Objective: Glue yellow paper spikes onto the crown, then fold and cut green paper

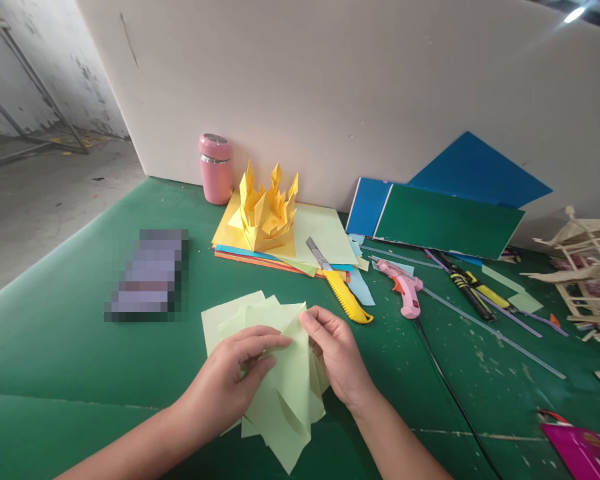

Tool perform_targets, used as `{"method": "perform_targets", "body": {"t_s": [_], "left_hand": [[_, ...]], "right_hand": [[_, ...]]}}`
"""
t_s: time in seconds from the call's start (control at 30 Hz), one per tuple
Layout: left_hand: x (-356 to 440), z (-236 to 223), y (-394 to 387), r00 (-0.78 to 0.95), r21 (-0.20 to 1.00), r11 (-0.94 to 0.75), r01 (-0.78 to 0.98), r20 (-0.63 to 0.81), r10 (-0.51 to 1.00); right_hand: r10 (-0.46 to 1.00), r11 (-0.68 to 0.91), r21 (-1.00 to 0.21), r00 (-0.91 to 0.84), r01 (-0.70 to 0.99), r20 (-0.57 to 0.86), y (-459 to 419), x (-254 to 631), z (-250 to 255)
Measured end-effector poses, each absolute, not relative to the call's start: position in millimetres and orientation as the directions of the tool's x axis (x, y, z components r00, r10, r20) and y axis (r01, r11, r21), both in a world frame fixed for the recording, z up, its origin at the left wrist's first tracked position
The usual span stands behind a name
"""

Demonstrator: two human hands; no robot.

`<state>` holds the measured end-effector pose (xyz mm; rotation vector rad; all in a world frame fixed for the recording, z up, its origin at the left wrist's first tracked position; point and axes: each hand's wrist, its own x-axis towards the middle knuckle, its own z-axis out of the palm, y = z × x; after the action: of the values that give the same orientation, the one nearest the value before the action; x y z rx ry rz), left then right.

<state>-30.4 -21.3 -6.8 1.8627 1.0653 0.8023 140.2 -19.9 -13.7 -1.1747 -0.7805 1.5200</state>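
Pale green paper [280, 387], in several loosely layered, fanned sheets with folds, lies in front of me on the green table. My right hand [333, 343] pinches the upper right corner of the top sheet between thumb and fingers. Across the middle of that sheet rests my left hand [245, 367], its fingers stretched out and its thumb apart from them. Some of the right hand's fingers are hidden behind the paper. Just beyond the sheets lies a saw-like knife [343, 290] with a yellow handle.
Behind stands a folded yellow paper crown [267, 217] on stacked coloured paper, beside a pink flask [216, 170]. A pink glue gun [403, 287] with a black cord lies right, near glue sticks and pliers [465, 287]. A blurred rectangle [150, 273] lies left. Boards [445, 220] lean behind.
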Motion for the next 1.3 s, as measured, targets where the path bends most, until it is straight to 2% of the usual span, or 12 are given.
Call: {"method": "perform_targets", "body": {"t_s": [0.53, 0.87, 1.0, 1.13, 1.23, 1.3], "left_hand": [[-28, -3, -22, 0.466, 0.864, -0.302, 0.403, 0.091, 0.880], [-29, -4, -24, 0.480, 0.861, -0.298, 0.411, 0.074, 0.874], [-30, -3, -21, 0.426, 0.862, -0.284, 0.419, 0.090, 0.900], [-33, -5, -15, 0.312, 0.833, -0.303, 0.463, 0.167, 0.935], [-34, -6, -13, 0.280, 0.820, -0.311, 0.481, 0.193, 0.940], [-34, -7, -13, 0.284, 0.814, -0.316, 0.488, 0.194, 0.939]], "right_hand": [[0.952, -0.277, -0.887, 0.017, -0.370, -0.305, -17, 138, -11], [0.982, -0.160, -0.964, 0.067, -0.213, -0.178, -16, 139, -14], [0.986, -0.162, -0.970, 0.010, -0.179, -0.166, -16, 139, -15], [0.999, 0.006, -0.995, 0.035, -0.096, 0.002, -18, 138, -20], [0.983, 0.180, -0.975, 0.024, 0.127, 0.185, -22, 137, -21], [0.947, 0.306, -0.893, -0.014, 0.330, 0.320, -25, 137, -20]]}}
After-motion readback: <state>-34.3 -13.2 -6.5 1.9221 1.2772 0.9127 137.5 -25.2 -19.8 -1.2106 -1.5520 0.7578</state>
